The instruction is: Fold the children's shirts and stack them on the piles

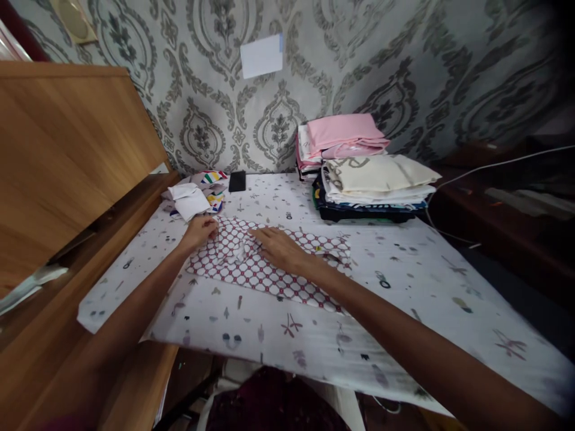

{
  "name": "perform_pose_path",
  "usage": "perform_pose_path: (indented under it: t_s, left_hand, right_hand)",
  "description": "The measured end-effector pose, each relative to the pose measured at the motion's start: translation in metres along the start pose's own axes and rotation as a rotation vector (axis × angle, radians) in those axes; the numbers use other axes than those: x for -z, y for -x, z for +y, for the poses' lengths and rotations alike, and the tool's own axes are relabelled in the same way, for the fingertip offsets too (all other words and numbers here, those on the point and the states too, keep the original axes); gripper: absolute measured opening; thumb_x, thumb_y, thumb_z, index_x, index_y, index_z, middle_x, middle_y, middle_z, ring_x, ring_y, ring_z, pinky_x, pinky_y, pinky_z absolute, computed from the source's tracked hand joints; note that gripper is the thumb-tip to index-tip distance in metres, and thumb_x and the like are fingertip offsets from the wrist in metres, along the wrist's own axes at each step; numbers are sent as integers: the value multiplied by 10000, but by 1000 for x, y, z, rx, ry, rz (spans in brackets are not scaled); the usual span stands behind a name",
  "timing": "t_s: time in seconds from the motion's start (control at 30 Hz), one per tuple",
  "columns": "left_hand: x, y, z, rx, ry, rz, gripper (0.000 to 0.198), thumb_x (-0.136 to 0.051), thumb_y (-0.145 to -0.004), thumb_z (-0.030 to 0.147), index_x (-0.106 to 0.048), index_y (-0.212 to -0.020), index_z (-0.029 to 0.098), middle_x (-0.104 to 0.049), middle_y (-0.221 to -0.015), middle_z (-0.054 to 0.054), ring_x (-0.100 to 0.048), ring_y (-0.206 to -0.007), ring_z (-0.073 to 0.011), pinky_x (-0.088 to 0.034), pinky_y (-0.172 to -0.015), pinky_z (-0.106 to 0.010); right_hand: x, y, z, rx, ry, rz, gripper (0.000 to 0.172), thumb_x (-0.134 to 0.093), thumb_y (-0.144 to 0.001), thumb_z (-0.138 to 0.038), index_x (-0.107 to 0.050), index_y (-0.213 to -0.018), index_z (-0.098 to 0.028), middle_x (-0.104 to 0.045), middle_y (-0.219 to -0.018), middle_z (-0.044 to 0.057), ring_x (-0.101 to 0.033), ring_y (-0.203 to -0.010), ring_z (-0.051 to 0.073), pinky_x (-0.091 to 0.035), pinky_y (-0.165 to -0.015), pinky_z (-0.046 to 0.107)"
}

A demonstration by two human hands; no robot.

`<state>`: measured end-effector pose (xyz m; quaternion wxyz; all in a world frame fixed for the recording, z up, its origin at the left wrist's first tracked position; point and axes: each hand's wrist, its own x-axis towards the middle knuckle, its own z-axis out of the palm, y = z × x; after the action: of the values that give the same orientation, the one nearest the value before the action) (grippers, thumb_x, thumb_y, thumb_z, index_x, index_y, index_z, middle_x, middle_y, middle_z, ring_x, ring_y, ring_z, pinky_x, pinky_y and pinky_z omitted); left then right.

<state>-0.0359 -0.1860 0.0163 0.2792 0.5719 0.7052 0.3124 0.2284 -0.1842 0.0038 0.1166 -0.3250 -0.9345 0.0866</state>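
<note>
bare forearms (395,326); right hand (283,251) on creased lattice-print cloth (278,282)

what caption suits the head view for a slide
Left hand and right hand at a red-dotted white cloth, near stacked pink and cream fabrics.

Wall (197,90) w/ grey damask-type paper straight ahead of me; white rectangular sheet (262,57) on it, approx. mid. Beige plate (75,21) w/ round centre, top L. Big wood-grain cabinet (76,161) on L, nr the wall. Table (462,275) has a white cover w/ small prints. Thin white cable (539,152) on R. Light's soft, v. dim twd far R corner.
</note>
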Motion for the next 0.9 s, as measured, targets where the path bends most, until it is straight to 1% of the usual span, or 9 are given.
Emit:
perform_pose_path:
  t_s: [0.07,0.17,0.23,0.33,0.4,0.5,0.7,0.8,0.9]
  left_hand:
    - [-2,-19,3,122,33,-5,211,-633,-803,312,-585,-662,163,-617,-581,-10,-547,-473,-115,-372,-461,-194]
    - [-7,-37,7,150,29,-32,271,-678,-763,258,-535,-552,167,-512,-449,22,-442,-373,-87,-302,-411,-194]
    - [-9,-44,9,161,41,-40,240,-685,-735,203,-539,-548,166,-464,-419,44,-399,-361,-75,-277,-403,-193]
    - [-11,-52,9,181,69,-25,168,-664,-730,179,-552,-605,169,-438,-431,64,-359,-360,-64,-248,-397,-193]
    - [-12,-56,7,204,71,-14,152,-657,-734,185,-550,-627,173,-429,-434,66,-349,-355,-66,-243,-397,-198]
    - [-12,-57,4,235,51,-13,182,-652,-750,197,-534,-612,179,-429,-434,59,-347,-347,-72,-254,-400,-209]
    - [-18,-58,2,230,18,-4,247,-656,-792,285,-516,-609,197,-449,-461,49,-372,-363,-86,-263,-419,-226]
    - [-24,-61,2,202,-4,12,213,-681,-749,269,-528,-617,200,-417,-451,63,-378,-389,-91,-264,-439,-222]
    - [-27,-66,0,173,-28,58,173,-673,-702,235,-524,-622,203,-411,-469,69,-401,-435,-100,-268,-466,-220]
  right_hand:
    - [-5,-13,-2,-30,-1,-12,494,-489,-879,-20,-552,-1353,-145,-639,-1292,147,-567,-1194,245,-429,-1014,394]
    - [-8,-20,1,-74,-25,-6,320,-486,-857,3,-656,-1094,-131,-688,-1111,125,-589,-1075,238,-444,-927,348]
    - [-7,-19,3,-104,-59,38,301,-485,-812,37,-659,-977,-145,-690,-1012,101,-586,-1010,227,-439,-875,319]
    - [-7,-13,6,-119,-57,142,335,-458,-770,62,-649,-941,-154,-673,-966,99,-564,-981,234,-424,-852,318]
    - [-9,-8,7,-72,-27,168,326,-452,-782,48,-648,-942,-158,-665,-983,111,-545,-993,248,-417,-872,342]
    - [-13,-1,7,18,-18,116,295,-479,-824,-1,-653,-996,-166,-659,-1054,114,-534,-1024,251,-408,-916,370]
    - [-15,7,9,44,-67,64,339,-493,-873,-54,-642,-1164,-145,-648,-1151,121,-545,-1116,240,-404,-977,374]
    - [-11,11,14,4,-55,70,395,-501,-880,-68,-608,-1253,-145,-643,-1174,123,-545,-1134,240,-405,-997,380]
    - [-7,16,25,-111,-23,50,390,-538,-928,-179,-574,-1314,-141,-633,-1231,139,-538,-1171,264,-410,-1013,404]
